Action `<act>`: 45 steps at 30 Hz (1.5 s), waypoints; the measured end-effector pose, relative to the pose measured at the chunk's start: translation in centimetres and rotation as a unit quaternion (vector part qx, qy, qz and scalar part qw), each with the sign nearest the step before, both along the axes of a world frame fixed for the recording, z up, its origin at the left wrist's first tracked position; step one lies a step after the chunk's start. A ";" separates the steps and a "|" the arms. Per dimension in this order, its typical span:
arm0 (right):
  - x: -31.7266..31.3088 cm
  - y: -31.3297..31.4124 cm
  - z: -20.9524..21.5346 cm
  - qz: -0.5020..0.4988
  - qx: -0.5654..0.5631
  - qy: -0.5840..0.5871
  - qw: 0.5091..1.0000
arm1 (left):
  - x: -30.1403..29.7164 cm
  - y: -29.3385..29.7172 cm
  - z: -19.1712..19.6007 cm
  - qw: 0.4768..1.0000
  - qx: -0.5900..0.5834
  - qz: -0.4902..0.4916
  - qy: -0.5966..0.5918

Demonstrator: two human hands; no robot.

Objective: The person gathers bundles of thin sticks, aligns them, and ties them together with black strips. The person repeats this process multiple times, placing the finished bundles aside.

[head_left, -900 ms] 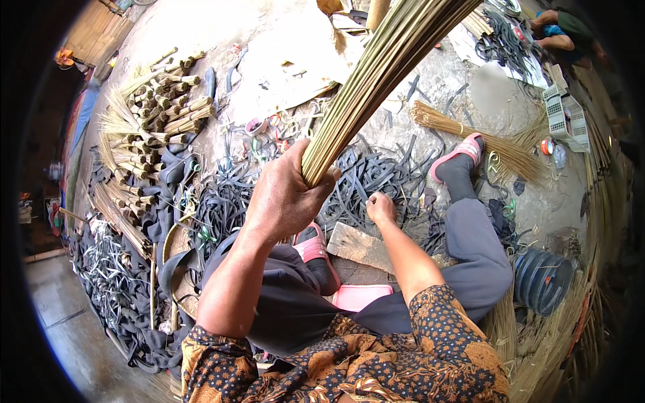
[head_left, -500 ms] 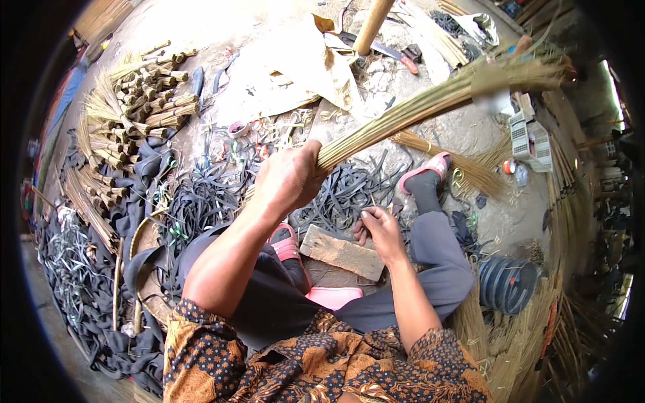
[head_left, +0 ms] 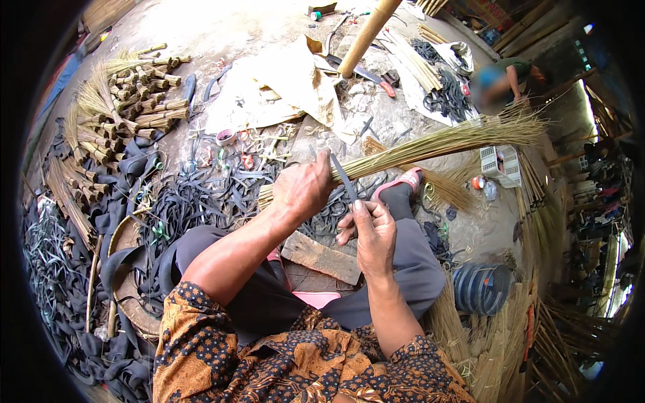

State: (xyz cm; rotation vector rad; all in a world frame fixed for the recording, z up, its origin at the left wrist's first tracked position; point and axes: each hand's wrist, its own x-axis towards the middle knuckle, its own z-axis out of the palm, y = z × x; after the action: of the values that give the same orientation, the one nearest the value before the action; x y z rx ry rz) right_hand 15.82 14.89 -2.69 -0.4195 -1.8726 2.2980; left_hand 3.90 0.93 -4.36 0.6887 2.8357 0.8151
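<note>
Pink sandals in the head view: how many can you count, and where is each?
2: the right-foot sandal is just beyond the right hand; the left-foot sandal, partly hidden, is by the left end of the wooden board.

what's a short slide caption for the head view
The left hand grips a bundle of thin stalks while the right hand holds a dark strip close to it.

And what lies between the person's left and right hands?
In the head view, a dark strip runs between the left hand and the right hand, crossing in front of the stalk bundle.
</note>
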 end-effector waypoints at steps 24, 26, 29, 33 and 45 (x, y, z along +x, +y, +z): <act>3.1 6.3 -3.4 0.127 0.459 -0.043 0.878 | 2.3 -2.4 2.7 0.913 0.226 -0.187 -0.284; 1.8 7.1 -4.0 0.124 0.493 0.097 0.856 | 3.3 -1.9 2.8 0.847 0.265 -0.282 -0.366; 0.7 7.4 -3.9 0.151 0.543 0.201 0.801 | 3.9 -1.0 2.6 0.693 0.208 -0.382 -0.574; 0.2 6.3 -1.3 0.157 0.510 0.230 0.814 | 3.6 -0.7 1.4 0.695 0.269 -0.335 -0.577; -4.0 1.7 3.6 0.133 0.544 -0.155 0.814 | 3.6 0.6 -2.5 0.992 0.041 -0.095 -0.076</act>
State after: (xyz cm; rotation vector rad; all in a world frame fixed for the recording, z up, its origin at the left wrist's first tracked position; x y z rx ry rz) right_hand 11.79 16.58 0.95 -0.3591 -3.1228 0.8880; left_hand 7.46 1.56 -6.83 0.8537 2.5665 0.9124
